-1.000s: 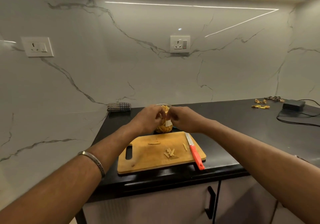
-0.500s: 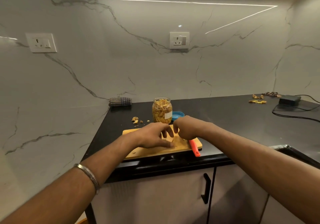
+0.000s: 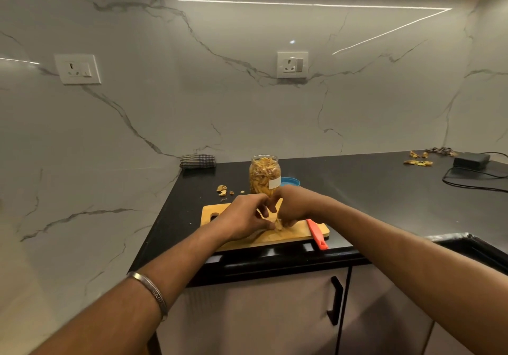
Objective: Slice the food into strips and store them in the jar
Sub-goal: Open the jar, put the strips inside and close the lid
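Gathering step is being judged as current: cut strips (image 3: 278, 225) are being pinched together on the board (image 3: 291, 235) between both hands. Left hand (image 3: 244, 218) is curled, fingertips closed on the strips at its right side. Right hand (image 3: 292, 206) is curled too, fingers meeting the same small pile from the other side; exactly how much is being held by each cannot be told. Jar (image 3: 264, 174) is standing open just beyond the hands, already nearly full, with the blue lid (image 3: 291, 181) lying beside it, behind the right hand. Knife (image 3: 316, 233) is lying untouched on the board, right of the right hand. Next move is being judged as: the pinch being lifted, carried forward over the jar mouth, strips being dropped in. Little headroom in the jar, so spillage onto the tabletop (image 3: 371, 190) is being flagged.
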